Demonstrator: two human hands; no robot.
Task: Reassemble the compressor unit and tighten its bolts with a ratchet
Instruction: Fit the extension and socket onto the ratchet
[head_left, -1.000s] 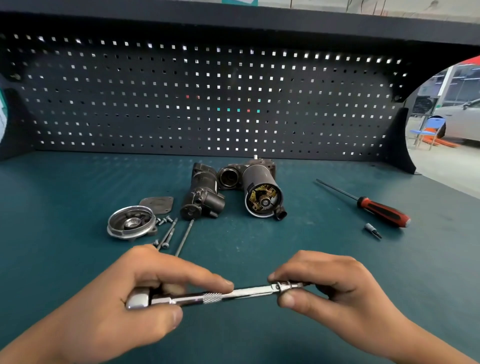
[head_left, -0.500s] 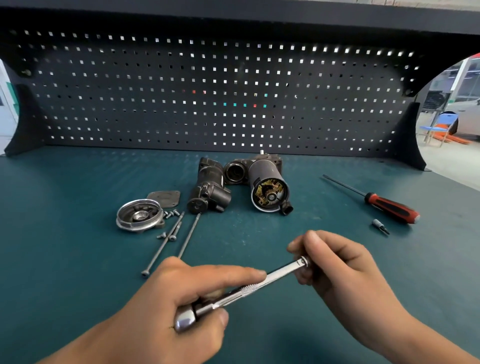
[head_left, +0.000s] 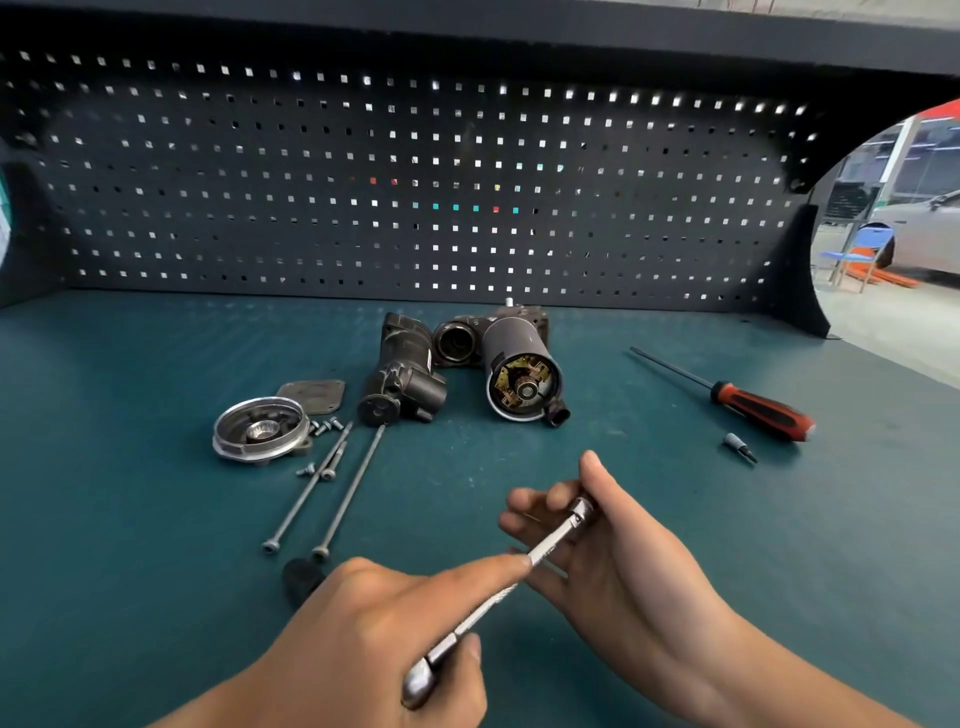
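Note:
Both hands hold a chrome ratchet (head_left: 545, 548) above the bench's front. My left hand (head_left: 379, 649) grips its handle end, forefinger stretched along the shaft. My right hand (head_left: 597, 545) pinches the ratchet's head. Farther back lies the disassembled compressor: a black pump body (head_left: 402, 374), and a cylindrical motor housing (head_left: 519, 364) whose open end faces me. A round silver end cover (head_left: 260, 428) sits to the left, beside a flat grey plate (head_left: 314, 395). Two long bolts (head_left: 332, 488) and several small screws (head_left: 324, 427) lie between the cover and my hands.
A red-and-black screwdriver (head_left: 758, 408) and a small bit (head_left: 737, 447) lie on the teal bench top (head_left: 130, 467) at the right. A small black cap (head_left: 301, 577) sits near my left hand. A dark pegboard (head_left: 415, 182) closes the back.
The ratchet has swung from lying level to pointing away and to the right. Both hands shifted right, and my right hand turned more palm-up around the ratchet's head.

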